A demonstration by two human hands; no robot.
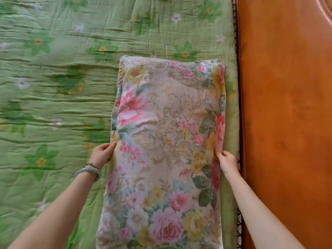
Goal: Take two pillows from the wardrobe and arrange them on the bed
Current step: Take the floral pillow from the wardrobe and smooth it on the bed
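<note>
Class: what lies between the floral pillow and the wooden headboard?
Head view: a strip of green quilt and dark lattice trim separate the floral pillow from the wooden headboard.

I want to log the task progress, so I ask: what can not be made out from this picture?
Second pillow: not in the head view; the frame edges cut off the bed, so its place is unknown.
Floral pillow: its near end is cut by the bottom edge.
Left hand and right hand: both grip the pillow's sides; fingers beneath are hidden by the pillow.
Wardrobe: outside the view.
</note>
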